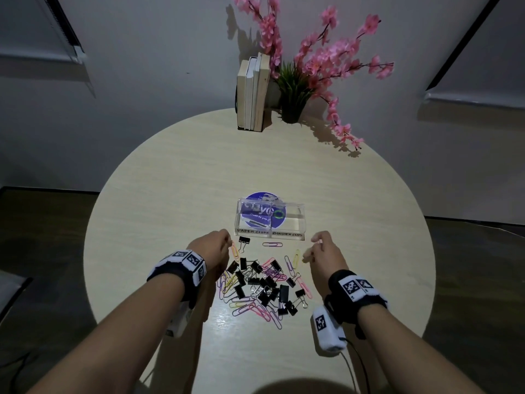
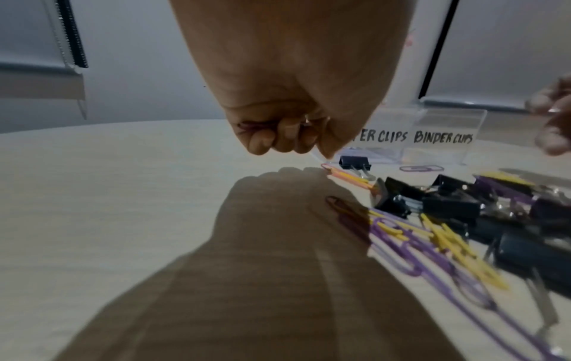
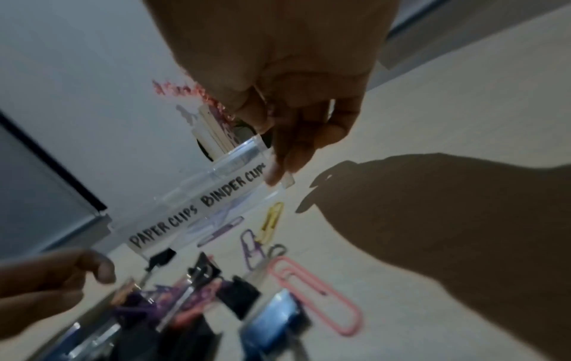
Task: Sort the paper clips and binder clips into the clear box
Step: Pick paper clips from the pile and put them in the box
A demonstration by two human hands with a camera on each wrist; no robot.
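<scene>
The clear box [image 1: 295, 207] stands mid-table, its two front labels reading PAPER CLIPS and BINDER CLIPS [image 2: 445, 122]. In front of it lies a pile [image 1: 261, 285] of black binder clips and coloured paper clips. My left hand [image 1: 227, 237] hovers at the pile's far left over a pink paper clip [image 1: 234, 250]. Its fingers are curled, and a purplish paper clip [image 2: 247, 125] shows inside them. My right hand [image 1: 312, 247] hangs near the box's right front corner with its fingers loosely bent [image 3: 278, 168]. I see nothing plainly held in it.
A lone binder clip [image 1: 243, 240] and a purple paper clip [image 1: 272, 244] lie just before the box, a yellow one [image 1: 296, 257] near my right hand. Books [image 1: 254, 92] and a pink-flowered plant [image 1: 312, 66] stand at the round table's [image 1: 170, 194] far edge.
</scene>
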